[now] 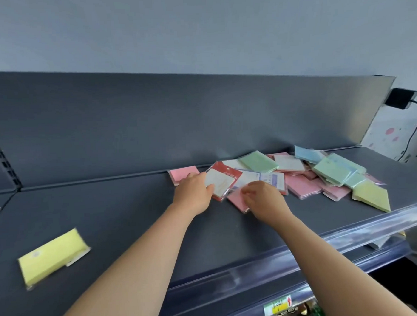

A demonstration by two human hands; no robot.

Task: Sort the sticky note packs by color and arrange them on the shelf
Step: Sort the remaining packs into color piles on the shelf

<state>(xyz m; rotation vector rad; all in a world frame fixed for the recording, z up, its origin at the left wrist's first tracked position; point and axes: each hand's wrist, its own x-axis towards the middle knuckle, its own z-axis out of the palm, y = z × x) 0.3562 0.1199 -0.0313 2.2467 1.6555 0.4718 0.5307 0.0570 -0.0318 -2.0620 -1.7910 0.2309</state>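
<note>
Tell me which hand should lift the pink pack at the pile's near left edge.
Right. The right hand curls its fingers on that pink pack; the left hand grips the red-and-white pack beside it.

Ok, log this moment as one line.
left hand grips red-and-white pack | right hand pinches pink pack | yellow pack apart at left | mixed pile at right, unsorted

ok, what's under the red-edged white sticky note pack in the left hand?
Beneath the red-edged white pack, a flat pink sticky note pack, gripped by the right hand, pokes out. Anything else under it is covered.
</note>
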